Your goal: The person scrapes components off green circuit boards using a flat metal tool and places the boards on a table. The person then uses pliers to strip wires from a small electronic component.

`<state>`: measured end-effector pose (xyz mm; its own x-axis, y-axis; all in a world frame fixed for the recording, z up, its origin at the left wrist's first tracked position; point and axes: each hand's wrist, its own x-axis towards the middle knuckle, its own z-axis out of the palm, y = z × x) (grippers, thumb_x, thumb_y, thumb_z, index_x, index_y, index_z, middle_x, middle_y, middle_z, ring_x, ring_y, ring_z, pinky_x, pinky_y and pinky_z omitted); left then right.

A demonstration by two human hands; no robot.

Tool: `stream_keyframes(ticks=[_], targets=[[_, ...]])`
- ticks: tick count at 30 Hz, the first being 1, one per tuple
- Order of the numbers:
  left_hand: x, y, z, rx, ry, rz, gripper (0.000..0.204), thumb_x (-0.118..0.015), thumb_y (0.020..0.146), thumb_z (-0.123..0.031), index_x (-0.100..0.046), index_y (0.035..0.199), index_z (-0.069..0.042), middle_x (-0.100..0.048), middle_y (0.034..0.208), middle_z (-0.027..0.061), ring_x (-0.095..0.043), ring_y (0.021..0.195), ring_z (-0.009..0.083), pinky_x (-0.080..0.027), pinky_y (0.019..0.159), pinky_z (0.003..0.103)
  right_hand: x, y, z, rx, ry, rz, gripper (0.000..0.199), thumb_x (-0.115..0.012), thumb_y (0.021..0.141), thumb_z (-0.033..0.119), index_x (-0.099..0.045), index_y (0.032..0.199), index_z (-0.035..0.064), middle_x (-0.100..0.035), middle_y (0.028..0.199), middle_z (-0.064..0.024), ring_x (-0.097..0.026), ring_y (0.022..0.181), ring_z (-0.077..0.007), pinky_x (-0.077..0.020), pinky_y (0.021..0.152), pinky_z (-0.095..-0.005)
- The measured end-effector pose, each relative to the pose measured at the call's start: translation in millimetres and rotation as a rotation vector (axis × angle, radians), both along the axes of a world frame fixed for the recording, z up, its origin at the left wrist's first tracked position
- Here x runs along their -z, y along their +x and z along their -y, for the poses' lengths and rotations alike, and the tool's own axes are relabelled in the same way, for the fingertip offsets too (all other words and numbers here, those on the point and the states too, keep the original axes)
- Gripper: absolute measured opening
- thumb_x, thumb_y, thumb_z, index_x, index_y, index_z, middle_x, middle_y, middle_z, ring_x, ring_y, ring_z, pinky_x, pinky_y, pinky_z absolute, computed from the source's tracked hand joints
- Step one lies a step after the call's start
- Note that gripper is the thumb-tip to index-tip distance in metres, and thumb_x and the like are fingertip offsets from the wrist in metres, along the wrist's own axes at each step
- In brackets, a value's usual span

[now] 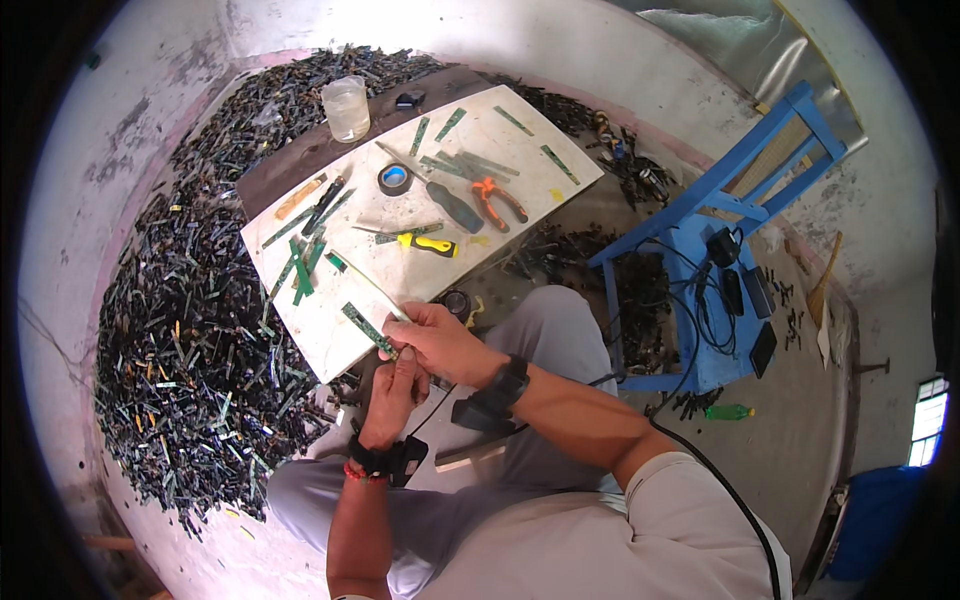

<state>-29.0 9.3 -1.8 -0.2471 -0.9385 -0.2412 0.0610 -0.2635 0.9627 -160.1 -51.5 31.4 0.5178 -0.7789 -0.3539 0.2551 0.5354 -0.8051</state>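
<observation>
Near the front edge of the white board, my two hands meet. Between the thumb and fingers of my left hand is one end of a narrow green circuit board strip. My right hand is closed just above it, around a slim pale rod-like tool that points away to the far left; its kind is not clear. Beyond them lie a small green board piece, a yellow-handled screwdriver and a stack of green strips.
On the white tabletop are orange-handled pliers, a dark-handled screwdriver and black tape. A plastic jug stands behind. A heap of circuit strips spreads left. A blue chair holding cables stands right.
</observation>
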Motion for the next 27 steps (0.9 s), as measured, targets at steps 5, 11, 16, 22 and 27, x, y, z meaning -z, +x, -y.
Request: stream_keyframes(ticks=[5, 11, 16, 22, 27], targets=[[4.2, -2.7, -1.0, -0.059, 0.017, -0.035, 0.053, -0.035, 0.103, -0.037, -0.047, 0.062, -0.006, -0.045, 0.055, -0.0005, -0.039, 0.049, 0.0082, -0.030, 0.046, 0.025, -5.3, 2.7, -7.1, -0.042, -0.313, -0.269, 0.019, -0.059, 0.090, 0.017, -0.059, 0.089, -0.0017, -0.063, 0.076, -0.0069, -0.063, 0.063, -0.0153, -0.0476, 0.054, -0.0270], [4.0, 1.8, 2.7, -0.011, 0.028, -0.081, 0.049, -0.040, 0.102, -0.033, -0.047, 0.062, -0.006, -0.045, 0.057, -0.0021, -0.039, 0.051, 0.0075, -0.029, 0.046, 0.025, -4.6, 5.6, -10.3, 0.158, -0.516, -0.435, 0.016, -0.062, 0.087, 0.015, -0.059, 0.089, -0.0006, -0.057, 0.070, -0.0085, -0.056, 0.063, -0.0141, -0.0451, 0.059, -0.0300], [17.1, -2.2, 5.8, 0.135, -0.088, 0.206, 0.048, -0.048, 0.098, -0.033, -0.048, 0.064, 0.001, -0.045, 0.054, 0.0048, -0.041, 0.049, 0.0134, -0.031, 0.047, 0.031, -21.8, -35.4, 26.6, 0.417, -0.797, -0.662, 0.016, -0.062, 0.087, 0.014, -0.059, 0.097, 0.0020, -0.057, 0.076, -0.0047, -0.051, 0.067, -0.0091, -0.0440, 0.060, -0.0267], [17.2, -9.6, 2.0, 0.175, -0.256, 0.601, 0.044, -0.054, 0.094, -0.032, -0.054, 0.067, 0.003, -0.052, 0.059, 0.0178, -0.052, 0.054, 0.0304, -0.039, 0.052, 0.041, -51.9, -157.6, 111.2, 0.791, -0.765, -0.787, 0.020, -0.062, 0.084, 0.010, -0.059, 0.102, 0.0001, -0.062, 0.077, -0.0037, -0.054, 0.070, -0.0094, -0.0454, 0.065, -0.0263], [20.9, -14.0, 3.8, 0.196, -0.232, 0.766, 0.041, -0.053, 0.091, -0.032, -0.062, 0.070, 0.001, -0.059, 0.069, 0.0229, -0.058, 0.069, 0.0422, -0.045, 0.061, 0.049, -13.8, -274.6, 176.4, 0.739, -0.556, -0.849, 0.019, -0.060, 0.085, 0.007, -0.062, 0.101, -0.0028, -0.067, 0.080, -0.0072, -0.060, 0.072, -0.0136, -0.0467, 0.069, -0.0287]])
